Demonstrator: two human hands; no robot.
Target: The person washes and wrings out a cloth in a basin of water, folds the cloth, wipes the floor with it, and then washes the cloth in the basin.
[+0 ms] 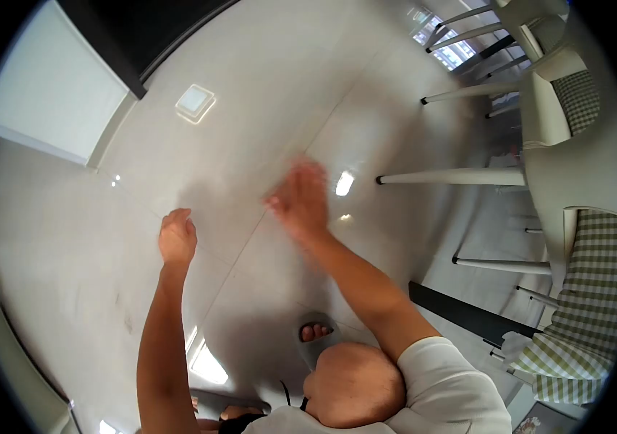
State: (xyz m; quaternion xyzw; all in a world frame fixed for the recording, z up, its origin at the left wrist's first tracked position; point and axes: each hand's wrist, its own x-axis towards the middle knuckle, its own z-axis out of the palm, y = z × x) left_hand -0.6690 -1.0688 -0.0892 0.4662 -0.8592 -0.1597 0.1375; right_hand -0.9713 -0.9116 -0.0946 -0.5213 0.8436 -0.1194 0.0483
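Observation:
My left hand (177,237) hangs over the glossy tiled floor (250,94), its fingers curled in and the thumb near them. Nothing shows in its grasp. Ahead and to the right, my right hand (303,199) is blurred by motion, with the thumb standing apart from the other fingers. No held thing is visible there either. Both hands look close to the floor, though whether they touch it I cannot tell. Between the arms and below sit a bare knee (359,387) and a foot in a grey slipper (316,334).
On the right, a pale table (598,163) stands with white legs, chairs and a green checked cloth (594,282). A black bar (460,311) lies low beneath it. A square light plate (196,101) is in the floor ahead. A white panel (52,83) stands at upper left.

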